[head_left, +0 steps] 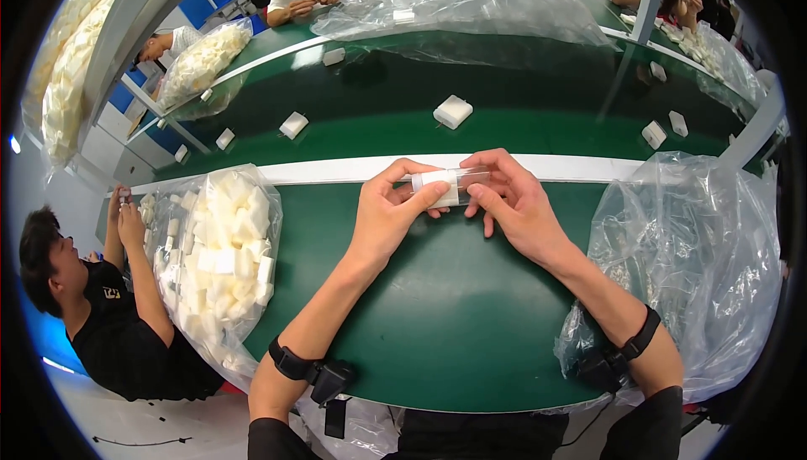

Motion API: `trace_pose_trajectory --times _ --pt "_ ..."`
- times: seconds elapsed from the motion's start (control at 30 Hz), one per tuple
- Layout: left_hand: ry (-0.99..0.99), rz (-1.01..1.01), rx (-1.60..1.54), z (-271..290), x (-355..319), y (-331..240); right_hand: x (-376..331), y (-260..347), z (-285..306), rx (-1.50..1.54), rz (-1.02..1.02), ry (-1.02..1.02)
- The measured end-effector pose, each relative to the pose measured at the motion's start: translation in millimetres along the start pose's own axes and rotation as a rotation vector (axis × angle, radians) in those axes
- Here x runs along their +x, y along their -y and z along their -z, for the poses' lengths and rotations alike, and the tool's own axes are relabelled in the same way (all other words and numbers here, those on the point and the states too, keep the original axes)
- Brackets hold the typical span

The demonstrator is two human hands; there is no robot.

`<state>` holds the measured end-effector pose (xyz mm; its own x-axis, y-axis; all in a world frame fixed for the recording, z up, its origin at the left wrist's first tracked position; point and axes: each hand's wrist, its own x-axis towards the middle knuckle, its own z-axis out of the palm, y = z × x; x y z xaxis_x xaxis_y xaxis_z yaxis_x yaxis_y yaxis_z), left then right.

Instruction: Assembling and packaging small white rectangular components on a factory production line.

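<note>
Above the green tabletop (420,309), my two hands meet around one small item. My left hand (388,208) pinches a white block (441,179) between thumb and fingers. A transparent plastic sleeve (473,179) runs along the block and out to its right side. The thumb and fingers of my right hand (519,201) close on that sleeve. Whether the block is fully inside the sleeve, I cannot tell.
To the left stands an open transparent bag of white blocks (223,250); a crumpled transparent bag (689,283) lies to the right. Beyond a white rail (336,171), white blocks (453,111) sit spaced along a dark green belt (370,132). Other people (126,309) work nearby.
</note>
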<state>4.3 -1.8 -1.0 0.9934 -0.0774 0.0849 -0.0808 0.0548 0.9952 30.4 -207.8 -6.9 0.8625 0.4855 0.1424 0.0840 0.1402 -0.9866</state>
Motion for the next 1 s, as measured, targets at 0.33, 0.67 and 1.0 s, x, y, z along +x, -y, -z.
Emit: trace_pose_trajectory --times 0.33,0.67,1.0 --pt "-0.049 -0.024 0.143 8.5 0.7 -5.0 1.3 -10.6 -2.2 -0.014 0.15 -0.126" --pt "0.024 -0.165 0.054 -0.5 -4.4 -6.7 -5.7 -6.6 -12.5 -0.24 0.241 -0.135" --pt "-0.053 -0.457 0.371 1.8 -5.6 -0.1 0.6 -6.5 -9.8 -0.204 0.413 -0.108"
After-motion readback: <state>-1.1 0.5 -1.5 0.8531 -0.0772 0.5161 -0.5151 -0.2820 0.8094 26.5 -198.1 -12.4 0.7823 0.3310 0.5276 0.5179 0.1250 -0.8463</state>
